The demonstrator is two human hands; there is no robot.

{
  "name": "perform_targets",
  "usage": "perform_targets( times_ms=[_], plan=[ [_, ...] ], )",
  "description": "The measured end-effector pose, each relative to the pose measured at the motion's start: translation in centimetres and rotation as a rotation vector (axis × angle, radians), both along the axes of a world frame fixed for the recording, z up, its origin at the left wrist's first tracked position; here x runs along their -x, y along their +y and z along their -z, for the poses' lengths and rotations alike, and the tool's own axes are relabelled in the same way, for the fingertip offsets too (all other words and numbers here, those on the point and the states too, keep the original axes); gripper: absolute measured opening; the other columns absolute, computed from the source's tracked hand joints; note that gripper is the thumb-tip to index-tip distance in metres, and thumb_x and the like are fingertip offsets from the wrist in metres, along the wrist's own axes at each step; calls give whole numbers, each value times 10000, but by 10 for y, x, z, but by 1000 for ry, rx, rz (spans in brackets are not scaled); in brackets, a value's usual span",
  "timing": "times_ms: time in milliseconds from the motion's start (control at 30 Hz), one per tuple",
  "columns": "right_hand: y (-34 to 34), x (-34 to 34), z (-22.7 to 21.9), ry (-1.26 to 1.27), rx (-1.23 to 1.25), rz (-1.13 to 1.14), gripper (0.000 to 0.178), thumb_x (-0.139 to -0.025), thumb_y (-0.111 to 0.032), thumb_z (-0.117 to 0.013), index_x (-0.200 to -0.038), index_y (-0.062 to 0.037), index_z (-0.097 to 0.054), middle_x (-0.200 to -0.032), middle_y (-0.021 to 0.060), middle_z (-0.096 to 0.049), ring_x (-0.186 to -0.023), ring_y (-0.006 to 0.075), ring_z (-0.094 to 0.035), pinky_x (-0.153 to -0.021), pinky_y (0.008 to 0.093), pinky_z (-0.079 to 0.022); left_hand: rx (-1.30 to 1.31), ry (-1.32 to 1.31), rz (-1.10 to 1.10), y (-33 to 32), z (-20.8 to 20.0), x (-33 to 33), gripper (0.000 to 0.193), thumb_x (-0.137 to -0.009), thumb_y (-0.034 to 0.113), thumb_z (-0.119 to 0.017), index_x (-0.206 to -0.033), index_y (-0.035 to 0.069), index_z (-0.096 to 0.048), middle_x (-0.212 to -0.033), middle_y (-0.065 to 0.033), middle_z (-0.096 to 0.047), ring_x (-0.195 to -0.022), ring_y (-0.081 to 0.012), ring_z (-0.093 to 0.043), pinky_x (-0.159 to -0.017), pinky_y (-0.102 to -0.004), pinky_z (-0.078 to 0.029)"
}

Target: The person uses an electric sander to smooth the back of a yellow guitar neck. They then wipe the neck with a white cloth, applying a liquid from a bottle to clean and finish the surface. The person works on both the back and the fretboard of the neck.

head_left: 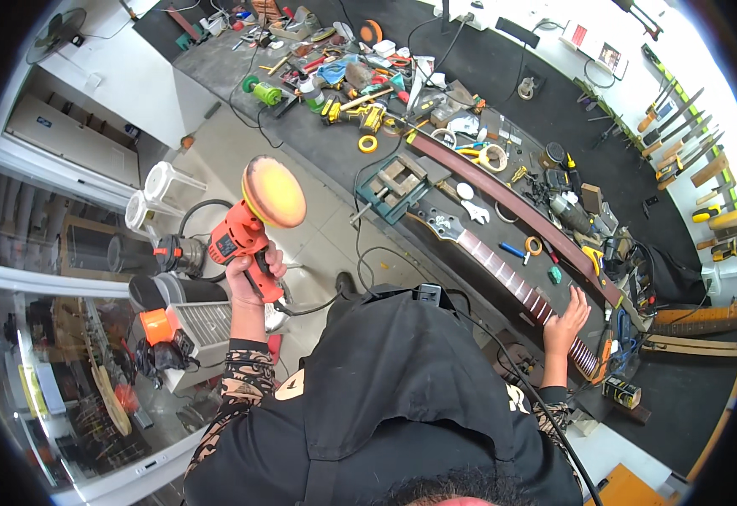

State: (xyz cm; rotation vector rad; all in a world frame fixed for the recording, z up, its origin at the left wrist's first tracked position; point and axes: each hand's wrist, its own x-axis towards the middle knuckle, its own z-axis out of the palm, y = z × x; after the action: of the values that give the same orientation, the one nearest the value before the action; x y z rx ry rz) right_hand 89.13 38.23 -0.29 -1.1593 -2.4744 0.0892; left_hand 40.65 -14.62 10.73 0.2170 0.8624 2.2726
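My left hand (253, 274) grips the handle of a red-orange power sander (235, 236), held up off to the left, away from the workbench. Its round yellow-orange pad (275, 194) faces up and to the right. A power cord runs from the handle's lower end toward my waist. My right hand (567, 322) lies with fingers stretched out across a guitar neck (503, 274) on the bench, near its lower right end. The neck has a dark fretboard with pale frets, and its headstock (436, 223) points toward the bench vise.
A metal vise (394, 187) sits at the bench's near edge. Behind the neck lies a long reddish-brown board (512, 202). Tools clutter the far bench, including a yellow cordless drill (360, 115). A white stool (170, 181) stands left; saws and chisels hang on the right wall.
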Motion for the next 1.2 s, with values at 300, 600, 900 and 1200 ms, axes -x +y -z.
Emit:
perform_targets(
  times_ms=[300, 600, 900, 1200],
  plan=[
    [-75, 237, -35, 176, 233, -159, 227, -1069, -103, -672, -1266, -18, -748, -1179, 196, -757, -1230, 369, -701, -1095, 500, -512, -197, -56, 196, -70, 44, 138, 640, -874, 313, -801, -1382, -38, -631, -821, -154, -654, -631, -258, -598, -545, -375, -463],
    [-51, 438, -45, 310, 534, -427, 561, -1006, 164, -458, -1519, -33, -575, -1364, 174, -661, -1111, 242, -713, -1022, 371, -597, -281, -141, 208, -118, 25, 230, 609, -828, 278, -796, -1270, -112, -644, -715, -137, -642, -499, -250, -593, -455, -360, -507],
    [117, 642, -94, 655, 759, -38, 778, -1100, -343, -704, -1703, 52, -410, -1596, 249, -619, -1455, 322, -623, -1187, 411, -504, -197, -122, -11, -159, 45, 241, 657, -840, 234, -787, -1407, -44, -609, -801, -106, -591, -615, -217, -559, -536, -339, -491],
    [182, 725, -92, 1046, 1083, 10, 550, -1175, -349, -607, -1540, 55, -523, -1395, 213, -696, -1283, 336, -724, -1050, 448, -576, 683, 208, -691, -155, 14, 282, 467, -1018, 65, -683, -1469, -40, -631, -1207, -159, -770, -1044, -263, -737, -903, -415, -590]
  ],
)
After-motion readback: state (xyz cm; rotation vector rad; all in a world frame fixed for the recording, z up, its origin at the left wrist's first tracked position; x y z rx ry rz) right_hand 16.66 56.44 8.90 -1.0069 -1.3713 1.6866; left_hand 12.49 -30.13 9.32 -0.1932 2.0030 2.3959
